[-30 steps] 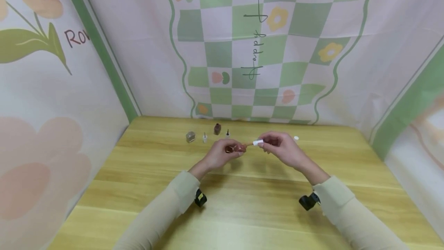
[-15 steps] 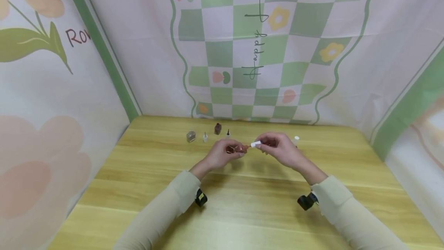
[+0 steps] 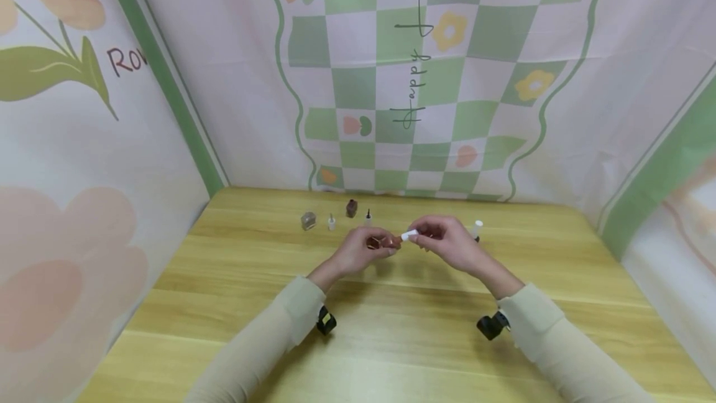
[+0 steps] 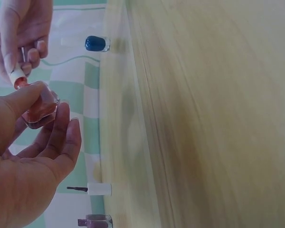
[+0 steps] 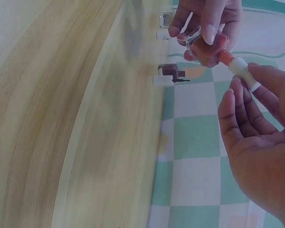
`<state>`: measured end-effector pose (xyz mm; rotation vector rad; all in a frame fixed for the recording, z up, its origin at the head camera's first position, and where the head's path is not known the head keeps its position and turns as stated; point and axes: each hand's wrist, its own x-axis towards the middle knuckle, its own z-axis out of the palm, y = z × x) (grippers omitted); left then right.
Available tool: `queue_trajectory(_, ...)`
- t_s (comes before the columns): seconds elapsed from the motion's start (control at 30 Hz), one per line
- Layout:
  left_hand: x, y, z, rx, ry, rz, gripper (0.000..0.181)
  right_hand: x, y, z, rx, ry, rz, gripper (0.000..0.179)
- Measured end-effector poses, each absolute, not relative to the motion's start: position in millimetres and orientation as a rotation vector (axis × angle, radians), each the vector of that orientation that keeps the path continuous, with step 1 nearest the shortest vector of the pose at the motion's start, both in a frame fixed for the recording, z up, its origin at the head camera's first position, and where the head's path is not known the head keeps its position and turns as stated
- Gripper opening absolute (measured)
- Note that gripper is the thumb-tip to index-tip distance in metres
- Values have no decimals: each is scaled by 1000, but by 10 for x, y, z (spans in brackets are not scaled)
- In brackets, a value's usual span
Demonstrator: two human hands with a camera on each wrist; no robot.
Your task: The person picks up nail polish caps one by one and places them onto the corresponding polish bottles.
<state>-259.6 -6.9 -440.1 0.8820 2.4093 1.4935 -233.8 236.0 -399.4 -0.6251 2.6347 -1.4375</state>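
My left hand [image 3: 358,250] pinches a glass nail polish bottle [image 5: 206,49] of reddish-orange polish, tilted with its neck toward the right. Between the thumb and fingers of my right hand [image 3: 450,242] is a white nail polish cap [image 5: 243,73]. The cap sits at the mouth of the bottle, and its brush is out of sight inside. In the left wrist view a bit of the reddish neck [image 4: 20,82] shows below the cap. Both hands are held above the wooden table [image 3: 386,341].
Behind the left hand stand a clear-grey bottle [image 3: 308,221], a white brush cap [image 3: 331,222], a dark purple bottle [image 3: 351,208] and a white cap with dark brush [image 3: 368,217]. Past the right hand is a white-capped dark blue bottle [image 4: 96,43]. A patterned cloth [image 3: 391,79] hangs behind the table.
My right hand has moved left, bringing the cap up to the bottle's neck; the brush stem that showed between them is now hidden. The left hand has barely moved.
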Motion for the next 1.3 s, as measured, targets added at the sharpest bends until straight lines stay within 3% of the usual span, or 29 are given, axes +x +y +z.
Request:
queue_trajectory(1.1, -2562, -52, -4402, 900, 2401, 1481, 13, -2344, 2313, -3974, -718, 2680, -1300, 25)
queue_trajectory(1.3, -2573, -58, -4423, 910, 2389, 1499, 12, -2341, 2331, -3931, -717, 2709, -1241, 18)
